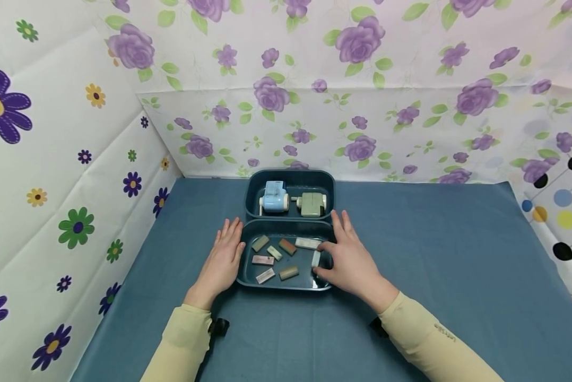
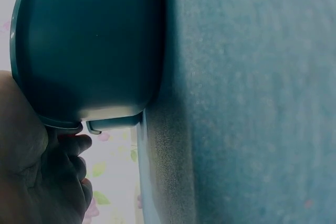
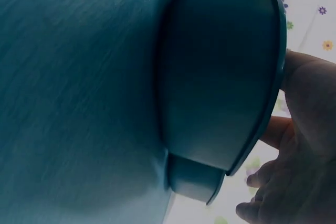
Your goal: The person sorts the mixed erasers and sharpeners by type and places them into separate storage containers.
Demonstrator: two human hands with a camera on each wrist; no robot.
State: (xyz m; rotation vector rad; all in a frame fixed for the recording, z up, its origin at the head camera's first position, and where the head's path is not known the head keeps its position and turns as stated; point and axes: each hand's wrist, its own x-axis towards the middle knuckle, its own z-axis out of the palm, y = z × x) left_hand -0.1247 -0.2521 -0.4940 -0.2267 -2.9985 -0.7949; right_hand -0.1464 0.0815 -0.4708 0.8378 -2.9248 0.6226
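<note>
My right hand (image 1: 355, 260) reaches over the right end of the near dark teal tray (image 1: 286, 288). Its thumb and index finger pinch a pale blue eraser (image 1: 316, 259) by its two ends, while the other fingers stretch out past the rim. Several other erasers lie spread about in this tray, among them a white one (image 1: 307, 243), a reddish-brown one (image 1: 287, 246) and a pink one (image 1: 263, 260). My left hand (image 1: 221, 260) rests against the tray's left rim, fingers straight. Each wrist view shows the tray's outer wall beside the hand.
Directly behind stands a second teal tray (image 1: 291, 173), holding a light blue crank pencil sharpener (image 1: 274, 197) and a green one (image 1: 311, 204). Both trays stand on a blue cloth (image 1: 434, 265). Flower-printed sheets (image 1: 314, 122) rise behind and at the left.
</note>
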